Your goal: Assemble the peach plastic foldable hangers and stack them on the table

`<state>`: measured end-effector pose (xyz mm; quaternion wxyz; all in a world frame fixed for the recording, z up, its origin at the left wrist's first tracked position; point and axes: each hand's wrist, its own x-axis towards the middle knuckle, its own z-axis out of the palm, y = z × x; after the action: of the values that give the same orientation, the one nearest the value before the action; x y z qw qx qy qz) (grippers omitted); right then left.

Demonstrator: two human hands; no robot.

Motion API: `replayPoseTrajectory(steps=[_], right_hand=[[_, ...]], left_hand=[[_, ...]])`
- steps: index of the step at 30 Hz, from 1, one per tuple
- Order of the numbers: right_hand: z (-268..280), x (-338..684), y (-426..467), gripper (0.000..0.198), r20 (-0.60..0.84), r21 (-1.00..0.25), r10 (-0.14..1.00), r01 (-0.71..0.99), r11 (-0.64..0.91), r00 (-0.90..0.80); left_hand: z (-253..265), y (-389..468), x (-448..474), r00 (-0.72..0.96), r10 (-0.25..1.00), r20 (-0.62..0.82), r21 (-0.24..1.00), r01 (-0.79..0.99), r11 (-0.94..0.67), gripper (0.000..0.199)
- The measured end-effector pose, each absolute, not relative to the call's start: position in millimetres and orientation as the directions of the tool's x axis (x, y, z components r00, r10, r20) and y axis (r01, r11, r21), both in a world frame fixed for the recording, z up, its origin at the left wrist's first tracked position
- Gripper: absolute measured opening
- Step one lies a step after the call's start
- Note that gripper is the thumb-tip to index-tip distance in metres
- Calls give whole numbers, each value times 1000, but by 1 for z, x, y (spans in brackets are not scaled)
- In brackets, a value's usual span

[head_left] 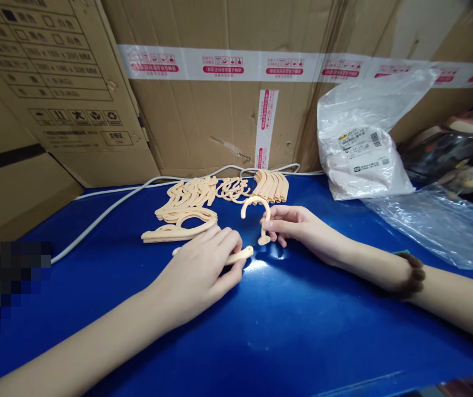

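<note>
My left hand [207,264] is closed round a slim cream plastic hanger arm [239,256], whose ends stick out on both sides of the fingers. Just to its right, my right hand [290,225] pinches a cream hanger hook [266,212] upright by its stem, curved end on top and flat round base below. Hook and arm are close but apart. Beyond my left hand lie folded hangers [178,234]. Behind them are a row of curved hanger arms [192,190], a heap of loose hooks [234,189] and a second row of arms [271,186].
Large cardboard boxes [195,121] stand along the back and left of the blue table [286,331]. A white cable [116,193] runs along the back. At right are a white plastic bag [356,138] with labels and a clear plastic sheet [439,226].
</note>
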<state>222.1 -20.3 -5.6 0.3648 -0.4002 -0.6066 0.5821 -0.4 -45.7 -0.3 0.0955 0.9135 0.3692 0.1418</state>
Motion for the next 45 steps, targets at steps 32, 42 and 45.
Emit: replayPoseTrajectory(steps=[32,42,45], right_hand=[[-14,223,-19,45,8,-990,892,-130,-57,-452],[-12,223,-22,40,34,-997,864,-78,-7,-503],[-11,222,-23,39,19,-998,868,-58,-11,-495]], left_hand=[[-9,-46,-4,654,724,221,496,563,-660,17],[-11,-47,-4,679,679,280,513,492,-704,12],[-13,-48,-4,680,667,303,454,513,-729,12]])
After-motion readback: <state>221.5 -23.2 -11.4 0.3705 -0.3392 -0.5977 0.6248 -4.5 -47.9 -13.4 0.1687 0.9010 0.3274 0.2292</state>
